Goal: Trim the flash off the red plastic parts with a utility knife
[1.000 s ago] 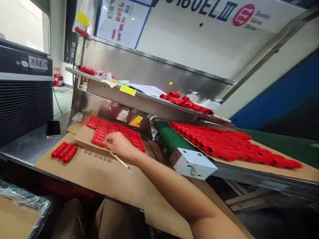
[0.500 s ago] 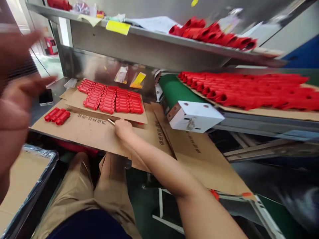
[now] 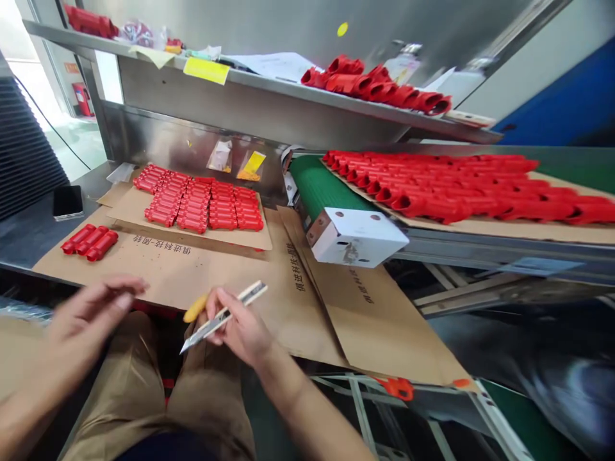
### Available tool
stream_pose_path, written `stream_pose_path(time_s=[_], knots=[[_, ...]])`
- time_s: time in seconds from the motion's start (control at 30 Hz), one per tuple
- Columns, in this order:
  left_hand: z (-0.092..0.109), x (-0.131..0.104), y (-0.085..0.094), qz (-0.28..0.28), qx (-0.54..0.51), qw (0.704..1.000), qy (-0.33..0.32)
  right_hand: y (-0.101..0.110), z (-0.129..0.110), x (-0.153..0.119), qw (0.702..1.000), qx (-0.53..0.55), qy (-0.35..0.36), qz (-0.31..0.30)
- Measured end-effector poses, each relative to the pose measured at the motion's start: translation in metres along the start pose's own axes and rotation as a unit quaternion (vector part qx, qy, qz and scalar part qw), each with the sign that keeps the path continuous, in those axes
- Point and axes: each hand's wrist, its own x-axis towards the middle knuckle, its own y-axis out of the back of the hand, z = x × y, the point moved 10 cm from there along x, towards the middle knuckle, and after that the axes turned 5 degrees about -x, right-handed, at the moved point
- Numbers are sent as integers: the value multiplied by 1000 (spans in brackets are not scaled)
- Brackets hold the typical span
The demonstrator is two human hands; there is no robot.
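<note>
Craft Knife in the Right Hand, Red Tubes in Ranks

The right hand (image 3: 243,326) was closed in a pen-like grip around one slim knife (image 3: 206,330), its straight pale handle darkly marked and its metal blade tapering to a point. The knife hung aslant above the person's lap, by the front edge of the cardboard. A smooth, rounded yellow piece (image 3: 196,308) showed at the same fingers; whether worn or held, one could not tell. The left hand (image 3: 93,310), blurred, was half open with fingers bent, and nothing could be seen in it.

Flat brown cardboard (image 3: 230,272), printed with dark characters, covered the bench. On its left lay three glossy red tubes (image 3: 90,242), side by side, near one flat black phone (image 3: 68,202). Behind, a smaller cardboard sheet (image 3: 137,214) carried ridged red parts (image 3: 202,202) in tight columns, too close-packed for a sure count.

Two clear plastic bags stood out against the shiny metal back panel: one bag (image 3: 220,155) held a white slip, the other bag (image 3: 250,166) a yellow slip and orange bits. To the right, hollow red tubes (image 3: 432,192) filled a cardboard sheet beside a green belt (image 3: 317,186) with a boxy white end block (image 3: 358,237).
</note>
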Motion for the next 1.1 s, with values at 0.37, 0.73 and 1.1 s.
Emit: stream_pose_path(time_s=[0.37, 0.73, 1.1], knots=[[-21, -32, -67, -211, 119, 957, -162, -99, 27, -37, 809, 485, -86, -321], [-48, -41, -51, -188, 77, 966, -162, -118, 29, -33, 810, 510, -90, -275], [-93, -88, -69, 45, -274, 950, 145, -80, 25, -21, 959, 126, 116, 224]])
